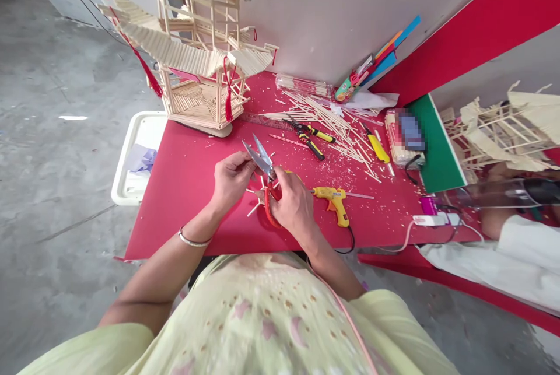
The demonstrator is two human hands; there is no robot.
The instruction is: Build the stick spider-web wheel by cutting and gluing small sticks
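Right hand (294, 200) grips steel scissors with red loop handles (262, 161), blades parted, above the red bench (175, 200) near its front edge. Left hand (231, 179) curls into a pinch beside the blades; cannot tell on what. Scissors look stiff, slick, sharp: hold by loops. Pale thin-stick piece (260, 196) beneath probably light, brittle; take at its joint. Open room leftward; yellow plastic glue gun (335, 200) rightward.

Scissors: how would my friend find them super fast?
Find the red table and look at the person's right hand over its near part. The scissors are in that hand, with two silver blades spread in a V. Their red handles set them apart from the pliers lying farther back, whose handles are yellow and black.
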